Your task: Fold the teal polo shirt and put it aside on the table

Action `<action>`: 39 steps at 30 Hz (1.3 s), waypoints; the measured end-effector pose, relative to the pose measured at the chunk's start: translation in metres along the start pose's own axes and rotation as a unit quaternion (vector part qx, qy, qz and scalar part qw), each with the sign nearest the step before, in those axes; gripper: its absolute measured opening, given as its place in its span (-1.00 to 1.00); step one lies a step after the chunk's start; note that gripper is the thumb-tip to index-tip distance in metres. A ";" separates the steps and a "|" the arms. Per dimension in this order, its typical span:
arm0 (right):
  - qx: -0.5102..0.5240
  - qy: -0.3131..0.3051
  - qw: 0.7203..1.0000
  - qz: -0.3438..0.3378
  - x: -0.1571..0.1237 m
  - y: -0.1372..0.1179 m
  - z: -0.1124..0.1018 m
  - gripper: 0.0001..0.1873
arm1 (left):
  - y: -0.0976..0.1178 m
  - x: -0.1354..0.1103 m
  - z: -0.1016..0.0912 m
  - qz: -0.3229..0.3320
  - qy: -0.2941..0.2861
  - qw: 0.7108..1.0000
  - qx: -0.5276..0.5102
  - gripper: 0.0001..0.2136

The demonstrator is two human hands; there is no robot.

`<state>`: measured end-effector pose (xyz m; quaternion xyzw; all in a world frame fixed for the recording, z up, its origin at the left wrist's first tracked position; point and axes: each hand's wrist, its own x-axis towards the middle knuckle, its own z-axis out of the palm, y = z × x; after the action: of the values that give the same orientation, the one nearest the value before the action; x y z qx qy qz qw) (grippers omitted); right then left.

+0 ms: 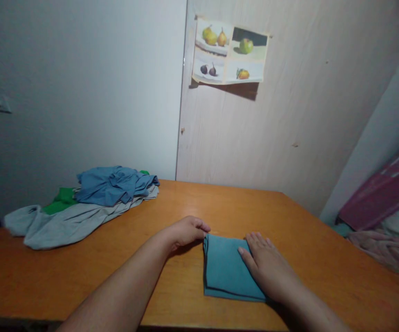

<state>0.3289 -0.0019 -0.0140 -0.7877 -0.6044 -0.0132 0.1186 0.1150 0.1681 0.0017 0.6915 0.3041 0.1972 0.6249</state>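
Note:
A teal cloth (230, 267), folded into a thick square with its layered edges showing on the left and near sides, lies flat on the orange-brown wooden table (171, 286). At its far left corner my left hand (188, 232) pinches the fabric between thumb and fingers; the exact grip is partly hidden. My right hand (266, 263) rests flat over the cloth's right side, palm down, fingers stretched forward and thumb pointing left. That hand covers the right edge of the cloth.
Crumpled clothes lie at the table's back left: a blue garment (112, 184) on a light grey one (68, 228), with a green piece (61, 200) between. A wall stands behind the table, with a fruit print (230, 53) on it. Pink fabric (375, 198) is beyond the right edge.

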 end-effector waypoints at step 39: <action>-0.025 -0.012 1.000 -0.002 -0.006 0.006 -0.002 -0.12 | 0.020 -0.004 0.013 0.195 0.020 0.950 0.243 -0.83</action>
<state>0.3329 -0.0094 -0.0140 -0.7893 -0.6069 -0.0188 0.0915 0.1241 0.1554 0.0197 0.8641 0.2145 0.2496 0.3809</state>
